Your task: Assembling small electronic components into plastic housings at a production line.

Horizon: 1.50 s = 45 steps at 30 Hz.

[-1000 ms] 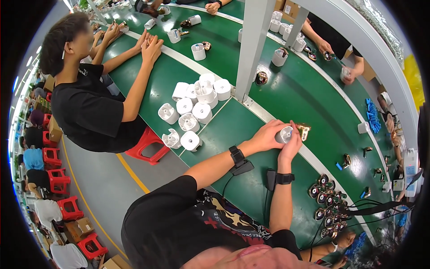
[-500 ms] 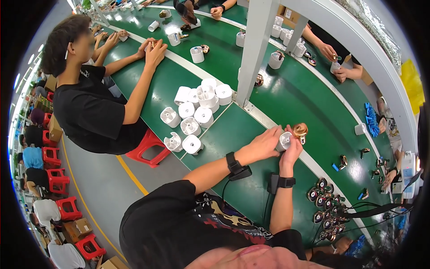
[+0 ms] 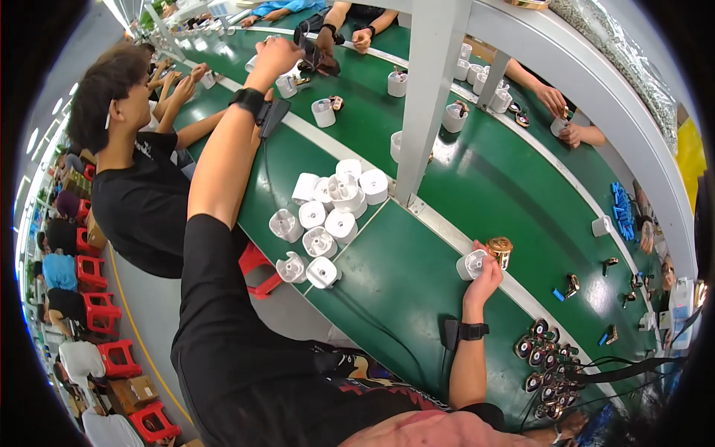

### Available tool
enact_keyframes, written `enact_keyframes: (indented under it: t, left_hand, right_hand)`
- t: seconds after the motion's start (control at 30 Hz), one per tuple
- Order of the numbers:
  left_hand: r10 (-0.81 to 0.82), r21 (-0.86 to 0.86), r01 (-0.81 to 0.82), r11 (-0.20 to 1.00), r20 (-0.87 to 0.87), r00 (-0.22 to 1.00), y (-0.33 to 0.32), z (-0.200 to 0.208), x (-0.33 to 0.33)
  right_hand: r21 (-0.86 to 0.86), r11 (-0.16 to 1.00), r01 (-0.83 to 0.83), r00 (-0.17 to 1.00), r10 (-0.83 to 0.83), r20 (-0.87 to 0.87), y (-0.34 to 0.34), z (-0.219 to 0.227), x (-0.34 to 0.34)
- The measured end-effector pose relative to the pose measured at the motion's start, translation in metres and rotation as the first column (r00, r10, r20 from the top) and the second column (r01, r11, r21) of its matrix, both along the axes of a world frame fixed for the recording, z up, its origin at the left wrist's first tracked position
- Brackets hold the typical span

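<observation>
My right hand (image 3: 484, 279) grips a white plastic housing (image 3: 471, 264), whose open end with an inner post faces up. A gold-coloured round part (image 3: 499, 252) sits against its far side, by my fingertips; whether it is joined to the housing I cannot tell. My left arm stretches to the far left across the bench. There my left hand (image 3: 274, 62) is over the line with bent fingers, beside a white housing (image 3: 252, 64). Its fingertips are hidden, so a hold on anything does not show. Several white housings (image 3: 320, 242) stand clustered on the green bench (image 3: 395, 261) between my hands.
A grey metal post (image 3: 432, 97) rises beyond the housings. Dark round parts (image 3: 547, 361) pile up near my right forearm. More housings, one a white cup (image 3: 323, 112), stand along the green line. A co-worker (image 3: 130, 164) in black sits at the left; cables (image 3: 633, 365) cross at the right.
My left hand has left the housing and swung far to the upper left, over the line. My right hand keeps the housing, now tilted a little lower. The view has shifted slightly.
</observation>
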<state>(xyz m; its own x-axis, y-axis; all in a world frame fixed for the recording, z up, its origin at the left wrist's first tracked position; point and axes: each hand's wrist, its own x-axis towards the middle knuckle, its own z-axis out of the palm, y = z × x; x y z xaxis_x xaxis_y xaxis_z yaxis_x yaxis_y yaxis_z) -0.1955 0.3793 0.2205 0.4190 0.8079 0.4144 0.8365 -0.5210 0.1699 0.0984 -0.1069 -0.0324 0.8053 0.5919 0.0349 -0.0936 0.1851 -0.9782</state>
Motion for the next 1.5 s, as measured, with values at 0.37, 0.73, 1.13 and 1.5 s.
enact_keyframes:
  t: [0.37,0.73,1.13,1.5]
  left_hand:
    - [0.463,-0.226,-0.436,0.871,0.086,0.882,0.111,-0.072,0.051]
    - [0.204,-0.495,-0.237,0.836,-0.120,0.972,0.145,-0.093,0.072]
    - [0.059,-0.081,-0.065,0.995,-0.069,0.996,0.258,-0.172,0.015]
    - [0.455,-0.217,-0.460,0.861,-0.080,0.887,0.118,-0.134,0.094]
  right_hand:
    - [-0.060,0.998,0.019,0.999,-0.018,0.027,-0.009,0.004,0.005]
    - [-0.087,0.996,-0.004,1.000,0.006,0.019,-0.010,0.002,0.004]
    - [-0.047,0.998,-0.038,0.999,0.039,0.023,-0.004,0.016,-0.011]
    - [-0.096,0.995,0.001,1.000,0.000,0.011,-0.005,0.015,-0.006]
